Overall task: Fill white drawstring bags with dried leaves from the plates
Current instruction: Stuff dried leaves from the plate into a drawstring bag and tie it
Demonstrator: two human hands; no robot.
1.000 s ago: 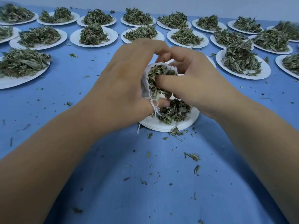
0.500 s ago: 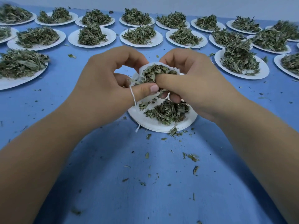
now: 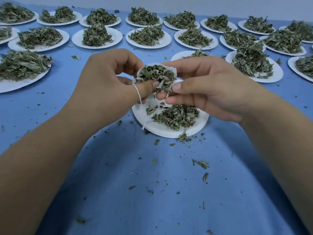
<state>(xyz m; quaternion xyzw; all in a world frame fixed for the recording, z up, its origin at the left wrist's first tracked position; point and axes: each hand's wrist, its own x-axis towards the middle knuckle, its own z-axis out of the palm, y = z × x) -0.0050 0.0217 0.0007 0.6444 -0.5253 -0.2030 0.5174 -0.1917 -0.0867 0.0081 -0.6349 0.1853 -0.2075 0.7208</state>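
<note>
White bag (image 3: 174, 71): thin, crinkled cloth, mouth open towards you, held above the near plate at the middle of the table. Only its wavy rim shows; your fingers hide the body.
Leaves in the bag (image 3: 156, 74): dry, grey-green, curled flakes heaped to the rim, some hanging over the front lip.
Left hand (image 3: 108, 82): your thumb and curled fingers pinch the bag's left side.
Drawstring (image 3: 141, 101): thin white cord, crossing your left thumb and hanging down to the near plate's left rim.
Right hand (image 3: 213, 89): your thumb presses on the front lip and curled fingers pinch from behind and below. The lower fingertips are partly hidden.
Near plate (image 3: 144, 120): round, white, ribbed, possibly a stack, since its near rim shows layered edges. Your hands cover its far half.
Leaves on the plate (image 3: 176, 116): a low, loose pile.
Table (image 3: 152, 197): matte blue, strewn with leaf crumbs (image 3: 201, 164).
Other plates (image 3: 117, 38): white rounds in rows towards the far edge, each heaped with leaves. Those at the left and right edges are cut off.
</note>
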